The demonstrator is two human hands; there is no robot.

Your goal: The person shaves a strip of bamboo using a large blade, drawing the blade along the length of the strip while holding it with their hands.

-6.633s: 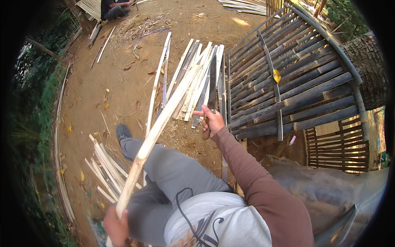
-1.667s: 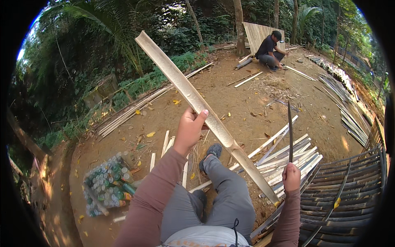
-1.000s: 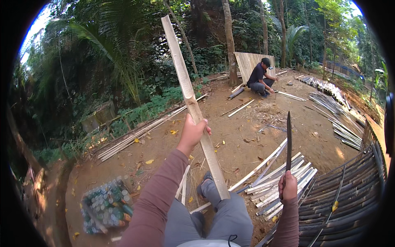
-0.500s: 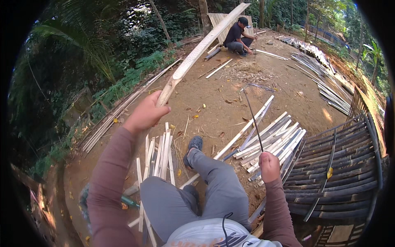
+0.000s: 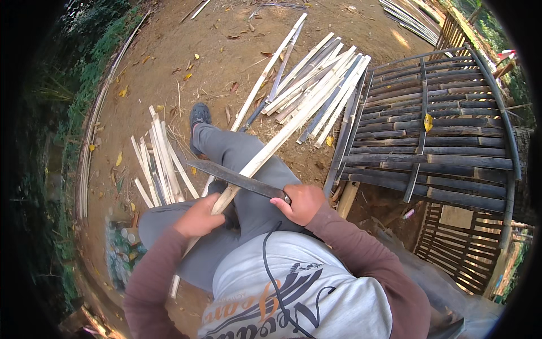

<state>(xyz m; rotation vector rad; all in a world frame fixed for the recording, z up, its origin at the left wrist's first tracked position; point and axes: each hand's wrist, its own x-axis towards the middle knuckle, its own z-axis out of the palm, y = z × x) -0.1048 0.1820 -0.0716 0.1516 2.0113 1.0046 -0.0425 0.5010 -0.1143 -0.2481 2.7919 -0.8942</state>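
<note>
Fisheye rim blacks out the far left; grass strip (image 5: 84,79) there is dim and hard to read. Lower left, a crate or basket of greenish bottles (image 5: 121,254) sits on the dirt, partly cut off by the left arm; count and type unclear. Next to it, a loose fan of short pale bamboo splits (image 5: 158,164) lies on the ground.

Left hand (image 5: 197,217) is clenched around a long bamboo slat (image 5: 271,150), which runs from under that hand across the grey-trousered lap up and right onto the pile; its lower end shows again below the forearm. Right hand (image 5: 302,202) grips the handle of a long dark knife (image 5: 231,176); blade points left and lies across the slat just above the left hand. Handle itself is hidden inside the fist.

Shoe (image 5: 199,116) rests on the dirt. Pile of long splits (image 5: 322,85) lies beyond the knees. Far right, a dark bamboo-slat platform (image 5: 446,141), with its right edge bent and clipped by the rim.
</note>
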